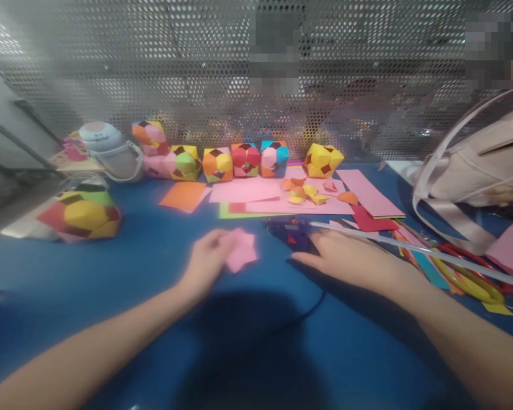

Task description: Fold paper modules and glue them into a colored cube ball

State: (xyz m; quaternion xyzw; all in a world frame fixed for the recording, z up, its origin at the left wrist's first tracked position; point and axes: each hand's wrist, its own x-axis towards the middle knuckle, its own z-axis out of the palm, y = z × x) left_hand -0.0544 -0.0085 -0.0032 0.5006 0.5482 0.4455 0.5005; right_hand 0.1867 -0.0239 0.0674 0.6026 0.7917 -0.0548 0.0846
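Observation:
My left hand [207, 262] is closed on a folded pink paper piece [240, 250], held just above the blue table [145, 267]. My right hand [346, 259] lies flat with fingers stretched out to the left, resting on the table beside a dark glue gun [293, 232] whose black cord runs back under my wrist. A few small folded orange, yellow and pink paper units [310, 192] lie on pink sheets [277, 196] just beyond both hands.
Several multicoloured paper balls [245, 159] line the perforated metal screen at the back; a bigger one [83, 216] sits at the left. An orange sheet [183, 195], a red sheet [370, 219], yellow-handled scissors [470, 279], a long ruler [419, 247] and a pale bag [474, 171] crowd the right.

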